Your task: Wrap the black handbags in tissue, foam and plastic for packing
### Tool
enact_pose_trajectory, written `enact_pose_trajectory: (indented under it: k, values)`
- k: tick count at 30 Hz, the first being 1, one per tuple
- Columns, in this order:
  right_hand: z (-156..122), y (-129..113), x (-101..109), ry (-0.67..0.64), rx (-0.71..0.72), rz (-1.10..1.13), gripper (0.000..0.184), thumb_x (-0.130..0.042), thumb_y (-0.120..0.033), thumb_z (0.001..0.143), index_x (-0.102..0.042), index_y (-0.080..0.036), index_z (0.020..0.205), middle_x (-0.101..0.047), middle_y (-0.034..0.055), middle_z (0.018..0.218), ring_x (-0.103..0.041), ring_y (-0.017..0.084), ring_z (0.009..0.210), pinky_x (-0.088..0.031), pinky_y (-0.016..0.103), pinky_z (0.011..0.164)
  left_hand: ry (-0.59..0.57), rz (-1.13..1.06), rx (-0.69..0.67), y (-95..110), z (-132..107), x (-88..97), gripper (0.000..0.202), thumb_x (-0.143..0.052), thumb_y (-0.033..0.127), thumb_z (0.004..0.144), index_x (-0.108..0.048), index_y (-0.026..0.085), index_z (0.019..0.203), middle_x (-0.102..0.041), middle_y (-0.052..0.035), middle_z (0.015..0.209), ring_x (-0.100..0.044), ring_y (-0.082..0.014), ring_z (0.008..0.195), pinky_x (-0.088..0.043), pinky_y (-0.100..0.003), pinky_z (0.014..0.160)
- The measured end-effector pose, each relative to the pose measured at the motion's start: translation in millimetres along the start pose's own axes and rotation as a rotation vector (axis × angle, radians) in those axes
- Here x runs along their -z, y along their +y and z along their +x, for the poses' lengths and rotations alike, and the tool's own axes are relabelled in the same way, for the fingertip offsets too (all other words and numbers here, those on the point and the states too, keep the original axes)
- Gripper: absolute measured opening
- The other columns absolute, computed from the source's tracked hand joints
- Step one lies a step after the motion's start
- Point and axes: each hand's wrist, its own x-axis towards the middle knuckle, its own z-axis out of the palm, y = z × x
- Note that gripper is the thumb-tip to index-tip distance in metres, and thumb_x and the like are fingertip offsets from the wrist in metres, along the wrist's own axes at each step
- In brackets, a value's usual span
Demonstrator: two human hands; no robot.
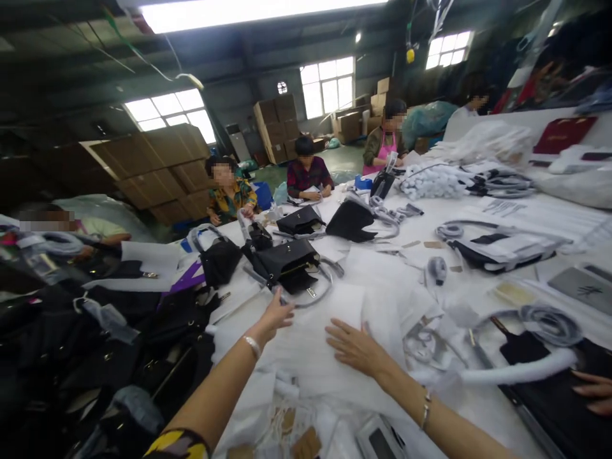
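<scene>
My left hand (277, 315) is stretched over the white table with its fingers apart, close to the lower edge of a black handbag (287, 255). Whether its fingertips touch the bag's plastic-wrapped handle (325, 294) I cannot tell. The bag's top gapes toward me, and a small metal piece shows at its opening. My right hand (352, 347) lies flat, fingers spread, on thin white packing sheets (377, 299). Neither hand grips anything that I can see.
Black bags (95, 357) are heaped at the left. Another person's hand (595, 390) rests on a black bag (549, 395) at the right edge. Several people sit across the table among more bags. Tags and a small device (380, 438) lie near the front.
</scene>
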Motion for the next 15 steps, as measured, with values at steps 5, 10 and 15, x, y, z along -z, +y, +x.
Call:
enact_pose_trajectory:
  k: [5, 10, 15]
  values:
    - [-1.1, -6.8, 15.1, -0.003, -0.097, -0.321, 0.033, -0.033, -0.024, 0.103, -0.066, -0.023, 0.108, -0.068, 0.0088, 0.111, -0.062, 0.023, 0.104, -0.051, 0.045, 0.088, -0.024, -0.011, -0.011, -77.3, -73.0, 57.3, 0.065, -0.076, 0.046, 0.077, -0.055, 0.02, 0.133, -0.066, -0.0153, 0.121, -0.068, -0.0266, 0.101, -0.053, -0.04, 0.086]
    - [-1.4, -14.3, 19.6, -0.209, 0.146, -0.686, 0.03, -0.05, -0.001, 0.079, -0.062, -0.023, 0.062, -0.064, 0.009, 0.077, -0.058, 0.028, 0.093, -0.046, 0.05, 0.091, 0.07, -0.007, -0.036, -161.1, -159.6, 75.2, 0.064, -0.077, 0.065, 0.061, -0.072, 0.02, 0.105, -0.073, -0.0154, 0.108, -0.068, -0.0339, 0.101, -0.053, -0.048, 0.092]
    - [-7.5, -19.6, 60.9, 0.096, 0.196, -0.854, 0.041, -0.044, -0.009, 0.09, -0.058, -0.022, 0.053, -0.063, 0.007, 0.066, -0.061, 0.014, 0.073, -0.048, 0.031, 0.076, 0.183, 0.009, -0.076, -237.8, -260.3, 64.7, 0.052, -0.064, 0.07, 0.075, -0.073, 0.03, 0.106, -0.074, -0.0105, 0.111, -0.066, -0.0324, 0.111, -0.049, -0.045, 0.103]
